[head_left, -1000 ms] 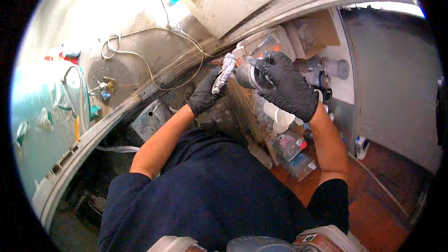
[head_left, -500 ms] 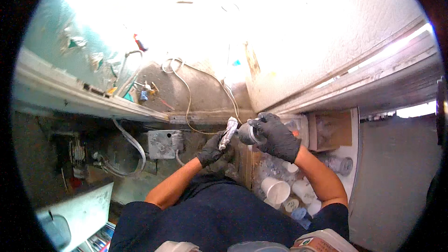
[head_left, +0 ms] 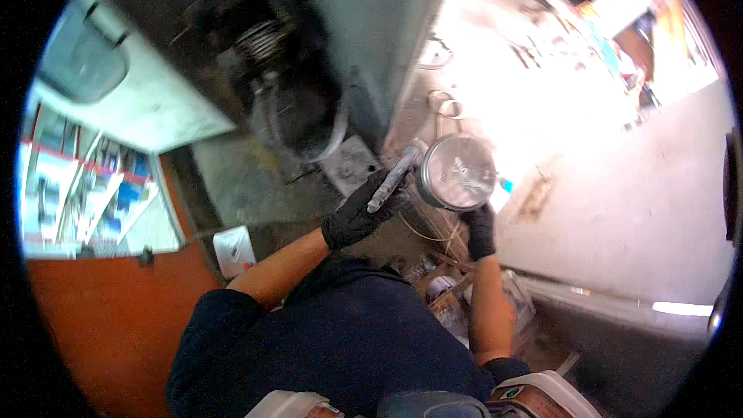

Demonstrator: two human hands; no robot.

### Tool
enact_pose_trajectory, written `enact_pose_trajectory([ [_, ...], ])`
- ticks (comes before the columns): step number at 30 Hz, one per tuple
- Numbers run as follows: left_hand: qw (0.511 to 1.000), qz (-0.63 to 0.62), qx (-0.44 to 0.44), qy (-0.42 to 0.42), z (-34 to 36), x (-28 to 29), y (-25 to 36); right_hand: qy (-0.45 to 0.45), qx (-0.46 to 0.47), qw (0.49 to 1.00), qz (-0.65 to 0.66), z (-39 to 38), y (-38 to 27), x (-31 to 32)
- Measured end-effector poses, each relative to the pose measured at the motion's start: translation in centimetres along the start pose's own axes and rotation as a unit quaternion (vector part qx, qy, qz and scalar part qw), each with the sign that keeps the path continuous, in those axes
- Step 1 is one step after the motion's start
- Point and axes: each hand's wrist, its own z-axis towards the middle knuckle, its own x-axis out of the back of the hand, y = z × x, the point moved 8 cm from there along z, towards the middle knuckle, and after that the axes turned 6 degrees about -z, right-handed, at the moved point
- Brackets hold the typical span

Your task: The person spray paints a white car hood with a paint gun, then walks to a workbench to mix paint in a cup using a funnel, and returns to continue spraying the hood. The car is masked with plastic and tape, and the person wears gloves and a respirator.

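My left hand, in a black glove, is closed around a pale, smeared, crumpled-looking tube that slants up to the right. My right hand, also black-gloved, holds a round metal can from below and behind. The can's flat silver end, with dark markings, faces me; the fingers under it are mostly hidden. The tube's upper end lies close beside the can's left rim. Whether they touch, I cannot tell.
At the left stand a pale open door, shelves of goods and an orange panel. Dark machinery with a hose is ahead. Cables lie on the floor. A white panel stands at right, above containers.
My view has swung to the left, bringing the shelves and orange panel in. The can has turned so its flat end faces me. Both hands keep their holds.
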Motion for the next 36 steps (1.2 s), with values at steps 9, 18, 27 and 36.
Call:
enact_pose_trajectory([
  [9, 0.935, 0.331, -0.047, 0.116, -14.8, 15.2, 15.6, -0.344, -0.388, 0.842, -0.149, -4.5, 18.7, -33.7],
  [18, 0.858, -0.348, -0.140, 0.350, -28.3, 25.1, 26.8, -0.460, -0.377, 0.742, -0.310, -6.9, 27.9, -54.2],
  [27, 0.694, -0.208, -0.098, 0.682, -29.6, 29.3, 31.9, -0.809, 0.283, 0.336, -0.391, -32.4, 10.1, -83.8],
  [36, 0.683, -0.172, -0.061, 0.707, -32.0, 42.1, 28.6, -0.955, -0.144, 0.252, -0.063, -47.5, -0.6, -92.8],
])
